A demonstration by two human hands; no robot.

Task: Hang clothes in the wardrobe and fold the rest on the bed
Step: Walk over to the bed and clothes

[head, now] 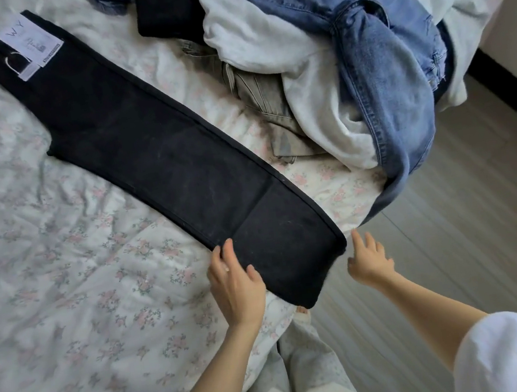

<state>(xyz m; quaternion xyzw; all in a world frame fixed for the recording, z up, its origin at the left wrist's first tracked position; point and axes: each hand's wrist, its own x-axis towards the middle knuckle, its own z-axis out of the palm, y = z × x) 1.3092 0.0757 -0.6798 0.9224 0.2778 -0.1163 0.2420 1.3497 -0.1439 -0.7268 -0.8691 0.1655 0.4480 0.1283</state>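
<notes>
A pair of black trousers (145, 145) lies flat and folded lengthwise across the floral bed cover (65, 287), waist at the far left with a white paper tag (31, 51) on it. The leg ends reach the bed's near edge. My left hand (234, 284) rests at the left corner of the leg ends, thumb on the fabric and fingers at its edge. My right hand (369, 258) hovers with spread fingers just right of the leg ends, touching nothing.
A heap of unfolded clothes sits at the far right of the bed: blue jeans (380, 58), a white garment (313, 96), a grey garment (267, 96) and a black piece (166, 7). Wooden floor (453, 236) lies to the right of the bed.
</notes>
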